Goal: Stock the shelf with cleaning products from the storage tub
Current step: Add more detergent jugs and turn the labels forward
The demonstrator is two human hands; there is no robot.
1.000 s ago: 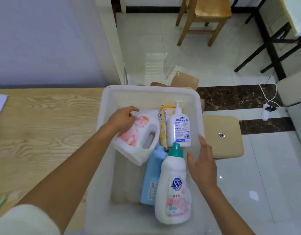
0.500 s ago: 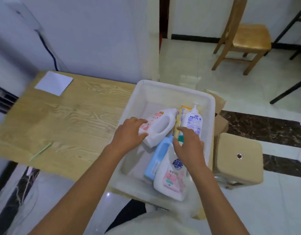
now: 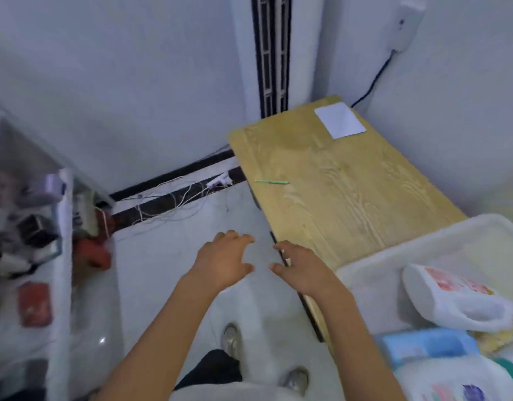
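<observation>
The white storage tub point(image 3: 423, 250) sits at the right on the wooden table point(image 3: 336, 192). Inside lie a white jug with a pink label point(image 3: 452, 296), a light blue bottle point(image 3: 429, 345) and a white bottle point(image 3: 452, 383). A white shelf point(image 3: 61, 256) stands at the left, blurred, with dark and red items on it. My left hand point(image 3: 223, 261) and my right hand point(image 3: 301, 270) hover over the floor between shelf and tub, fingers spread and holding nothing.
White paper point(image 3: 339, 120) and a green stick point(image 3: 272, 182) lie on the table. Tangled cables and a power strip point(image 3: 217, 182) run along the wall base. My shoes point(image 3: 232, 340) stand on the glossy white floor below.
The view has swung left from the tub toward the shelf. Both hands have left the bottles in the tub and now hang empty over the floor.
</observation>
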